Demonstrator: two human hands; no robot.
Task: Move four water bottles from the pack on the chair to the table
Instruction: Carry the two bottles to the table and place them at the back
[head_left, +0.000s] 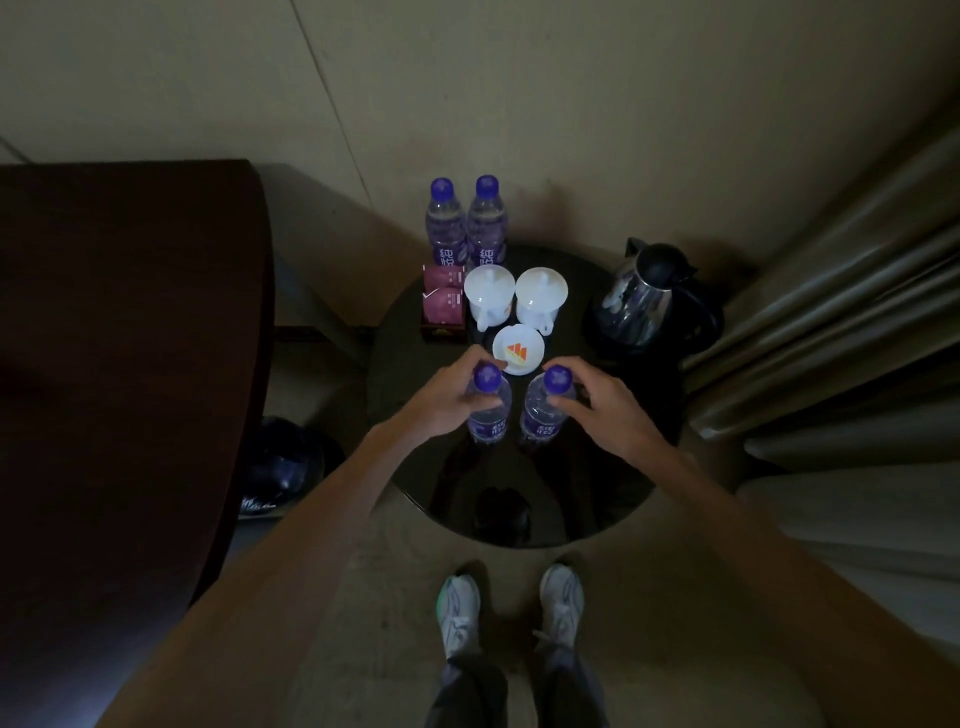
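Two clear water bottles with purple caps and purple labels stand upright on the round black table (545, 499), near its middle. My left hand (447, 400) grips the neck of the left bottle (489, 415). My right hand (597, 402) grips the neck of the right bottle (545, 415). Another two bottles of the same kind, the far left one (445, 223) and the far right one (487, 223), stand side by side at the table's back edge against the wall. The pack and the chair seat are not visible.
Two white lidded cups (488, 291) (540, 296), a small white dish (518, 349), a box of pink sachets (442, 304) and a steel kettle (644, 296) crowd the table's back half. A dark headboard-like panel (130, 338) stands left, curtains (857, 322) right, my shoes (511, 613) below.
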